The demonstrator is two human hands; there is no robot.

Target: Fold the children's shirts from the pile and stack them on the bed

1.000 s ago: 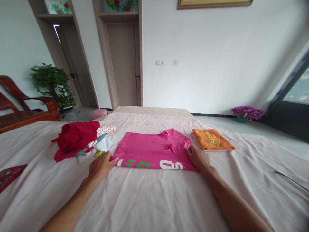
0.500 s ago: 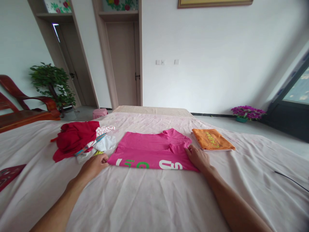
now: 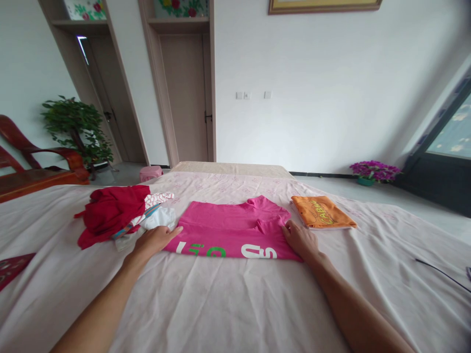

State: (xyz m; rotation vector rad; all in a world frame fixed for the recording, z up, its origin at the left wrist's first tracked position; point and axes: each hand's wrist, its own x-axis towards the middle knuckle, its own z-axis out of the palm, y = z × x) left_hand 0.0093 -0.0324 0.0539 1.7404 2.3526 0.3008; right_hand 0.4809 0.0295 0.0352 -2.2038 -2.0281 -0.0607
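Observation:
A pink T-shirt (image 3: 228,219) lies folded lengthwise across the bed, its near half bearing white and green letters that are partly cut off by the fold. At its left end, my left hand (image 3: 156,239) rests on the cloth's edge with the thumb stretched out over it. My right hand (image 3: 300,240) is at the other end by the sleeve, its fingers closed on the shirt's edge; the fingertips are partly hidden. Just beyond my right hand lies a folded orange garment (image 3: 324,212) with yellow lettering.
A heap of red clothes (image 3: 114,213) and white clothes (image 3: 160,218) lies left of the shirt on the pale bedsheet (image 3: 228,304). A dark red item (image 3: 14,269) is at the left edge. A black cable (image 3: 441,273) lies at the right. A pink stool (image 3: 150,172) stands beyond.
My left hand has moved slightly away from me and right along the shirt's left edge, and its thumb has come out straight. My right hand stays in place on the shirt.

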